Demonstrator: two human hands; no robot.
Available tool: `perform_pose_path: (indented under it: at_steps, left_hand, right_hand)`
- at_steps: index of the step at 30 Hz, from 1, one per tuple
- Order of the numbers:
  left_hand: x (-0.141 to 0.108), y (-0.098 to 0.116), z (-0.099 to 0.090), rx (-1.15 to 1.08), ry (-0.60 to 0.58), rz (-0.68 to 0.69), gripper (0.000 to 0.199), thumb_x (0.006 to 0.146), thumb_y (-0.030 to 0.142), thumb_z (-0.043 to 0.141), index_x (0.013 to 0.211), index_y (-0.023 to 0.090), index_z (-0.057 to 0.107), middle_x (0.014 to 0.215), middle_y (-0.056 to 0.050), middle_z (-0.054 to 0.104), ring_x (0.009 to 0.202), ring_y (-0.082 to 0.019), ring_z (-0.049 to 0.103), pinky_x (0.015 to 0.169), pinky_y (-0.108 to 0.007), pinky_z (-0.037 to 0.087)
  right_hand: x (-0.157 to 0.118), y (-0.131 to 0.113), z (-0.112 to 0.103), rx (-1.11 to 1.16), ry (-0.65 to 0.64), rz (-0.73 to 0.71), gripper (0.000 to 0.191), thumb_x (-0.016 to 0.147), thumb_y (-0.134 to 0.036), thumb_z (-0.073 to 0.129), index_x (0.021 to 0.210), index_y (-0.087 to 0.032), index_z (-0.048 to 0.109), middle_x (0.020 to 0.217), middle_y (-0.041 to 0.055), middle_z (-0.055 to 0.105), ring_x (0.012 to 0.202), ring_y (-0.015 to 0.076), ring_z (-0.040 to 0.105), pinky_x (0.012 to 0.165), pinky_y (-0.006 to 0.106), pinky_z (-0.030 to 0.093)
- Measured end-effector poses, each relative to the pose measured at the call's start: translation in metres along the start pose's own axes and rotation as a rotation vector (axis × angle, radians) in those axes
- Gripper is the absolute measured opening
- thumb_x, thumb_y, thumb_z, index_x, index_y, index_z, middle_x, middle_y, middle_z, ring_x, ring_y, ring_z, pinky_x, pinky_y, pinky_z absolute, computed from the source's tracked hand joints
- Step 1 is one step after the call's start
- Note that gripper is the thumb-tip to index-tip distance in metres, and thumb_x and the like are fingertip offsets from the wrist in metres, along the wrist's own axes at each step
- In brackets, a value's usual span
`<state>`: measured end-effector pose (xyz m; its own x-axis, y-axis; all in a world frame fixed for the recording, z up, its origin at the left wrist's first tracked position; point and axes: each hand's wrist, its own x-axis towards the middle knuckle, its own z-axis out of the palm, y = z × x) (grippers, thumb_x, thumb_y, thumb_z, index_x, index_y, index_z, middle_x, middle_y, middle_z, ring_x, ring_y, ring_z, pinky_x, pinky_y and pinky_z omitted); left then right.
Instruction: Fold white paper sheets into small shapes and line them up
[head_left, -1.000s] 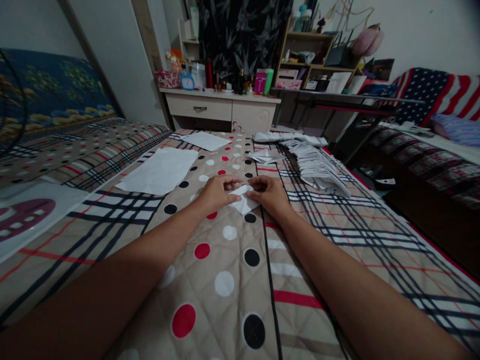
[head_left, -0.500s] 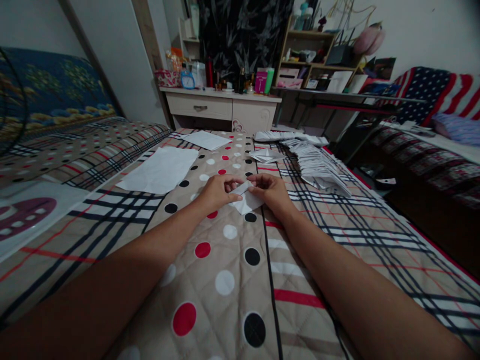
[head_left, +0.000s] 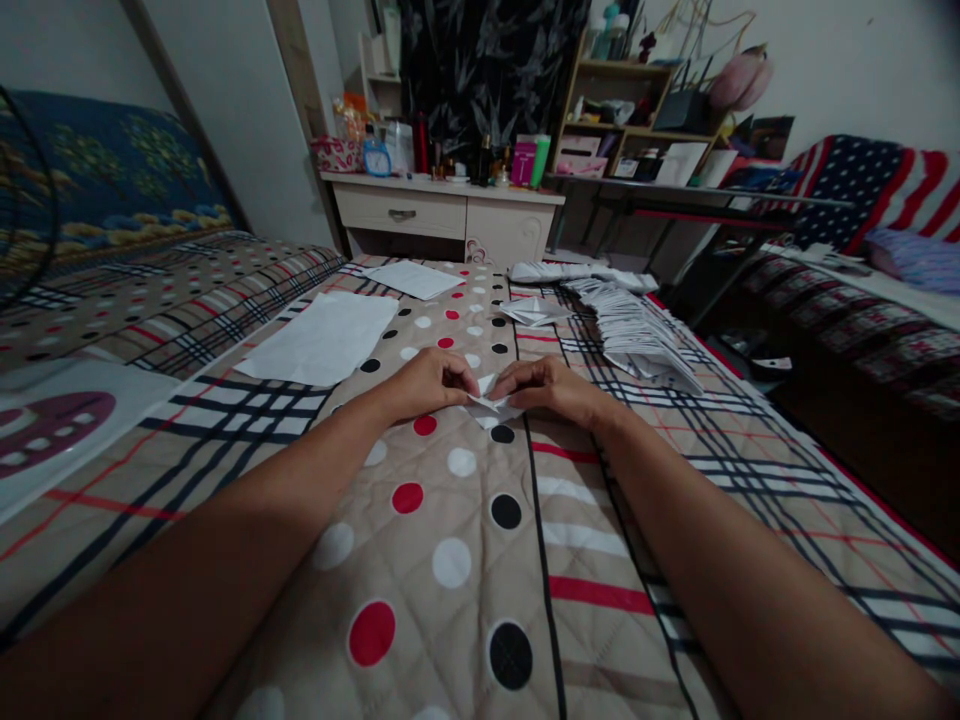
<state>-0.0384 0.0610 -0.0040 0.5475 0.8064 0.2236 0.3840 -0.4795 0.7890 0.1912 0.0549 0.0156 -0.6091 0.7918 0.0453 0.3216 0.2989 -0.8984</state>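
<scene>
A small piece of folded white paper (head_left: 489, 411) lies on the patterned bedspread (head_left: 442, 640) in front of me. My left hand (head_left: 433, 384) pinches its left side between thumb and fingers. On the opposite side my right hand (head_left: 551, 388) grips the paper, fingers curled over it. A crease stands up between the two hands, and the fingers hide part of the sheet. Just beyond my right hand rests another folded white paper (head_left: 534, 311).
A long row of folded papers (head_left: 637, 335) lies at the right. Flat white sheets (head_left: 322, 340) and a second stack (head_left: 416, 279) are to the left. A plastic bag (head_left: 67, 420) sits at the left edge. Behind the bed stands a white dresser (head_left: 435, 212).
Both hands have come down slightly toward me and pressed closer on the paper. The paper's raised flap has been folded lower, and less of the sheet shows.
</scene>
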Motion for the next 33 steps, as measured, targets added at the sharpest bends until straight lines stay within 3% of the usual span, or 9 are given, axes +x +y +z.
perform_pose_path:
  at_steps: [2,5,11,16,18,23,28,33]
  left_hand:
    - [0.0,-0.001,-0.001,0.004,-0.011,0.0,0.012,0.066,0.007,0.068,0.073,0.014,0.074,0.073,-0.003,0.071,0.068,-0.013,0.063,0.064,-0.023,0.047]
    - [0.001,-0.005,-0.001,-0.014,0.027,-0.06,0.008,0.067,0.012,0.069,0.074,0.014,0.073,0.072,-0.002,0.07,0.066,-0.013,0.062,0.063,-0.023,0.046]
    - [0.003,-0.014,0.001,0.029,0.129,-0.104,0.012,0.069,0.024,0.071,0.077,0.014,0.07,0.069,0.0,0.065,0.062,-0.012,0.056,0.058,-0.023,0.042]
    - [0.003,-0.017,0.0,0.026,0.169,-0.121,0.015,0.071,0.027,0.067,0.078,0.014,0.067,0.072,-0.001,0.064,0.065,-0.013,0.056,0.062,-0.025,0.042]
    - [0.003,-0.016,-0.001,0.023,0.178,-0.129,0.015,0.07,0.027,0.067,0.077,0.014,0.067,0.07,0.0,0.063,0.064,-0.012,0.055,0.061,-0.024,0.042]
    - [0.001,-0.011,-0.001,-0.007,0.121,-0.121,0.02,0.067,0.028,0.073,0.079,0.014,0.066,0.067,0.002,0.06,0.061,-0.011,0.052,0.058,-0.023,0.041]
    - [0.001,-0.006,0.0,0.057,0.069,-0.087,0.024,0.062,0.025,0.08,0.081,0.015,0.069,0.064,0.004,0.056,0.058,-0.009,0.047,0.055,-0.021,0.039]
    - [0.0,-0.003,0.003,0.036,0.088,-0.094,0.022,0.062,0.022,0.08,0.081,0.014,0.07,0.064,0.004,0.058,0.058,-0.009,0.048,0.055,-0.021,0.039]
  right_hand:
    - [0.0,0.001,-0.002,-0.008,-0.019,-0.024,0.02,0.065,-0.023,0.07,0.082,-0.017,0.079,0.094,0.0044,0.073,0.088,0.0187,0.064,0.087,0.03,0.048]
    - [0.001,0.007,-0.002,0.023,-0.027,0.01,0.028,0.059,-0.021,0.076,0.087,-0.017,0.078,0.09,0.0026,0.074,0.082,0.0177,0.064,0.081,0.029,0.049]
    - [0.003,0.02,0.0,0.094,0.102,0.074,0.03,0.059,-0.029,0.081,0.083,-0.015,0.073,0.078,0.0013,0.07,0.069,0.0146,0.061,0.065,0.026,0.046]
    - [0.002,0.022,-0.006,0.047,-0.009,0.078,0.037,0.057,-0.033,0.083,0.086,-0.015,0.07,0.075,-0.0006,0.067,0.065,0.0127,0.057,0.062,0.025,0.043]
    - [0.002,0.022,-0.006,0.024,0.005,0.096,0.034,0.056,-0.032,0.083,0.082,-0.015,0.068,0.07,-0.0025,0.063,0.061,0.011,0.053,0.058,0.024,0.039]
    - [0.003,0.016,-0.001,-0.073,0.117,0.079,0.02,0.063,-0.028,0.074,0.072,-0.017,0.061,0.065,-0.003,0.058,0.06,0.011,0.049,0.058,0.024,0.037]
    - [0.002,0.008,0.003,-0.27,0.114,0.042,0.027,0.059,-0.023,0.079,0.08,-0.016,0.063,0.065,-0.0049,0.056,0.06,0.0106,0.047,0.055,0.023,0.034]
    - [0.002,0.012,0.007,-0.335,0.208,-0.026,0.015,0.067,-0.017,0.071,0.081,-0.016,0.064,0.066,-0.0037,0.056,0.06,0.0104,0.048,0.057,0.023,0.034]
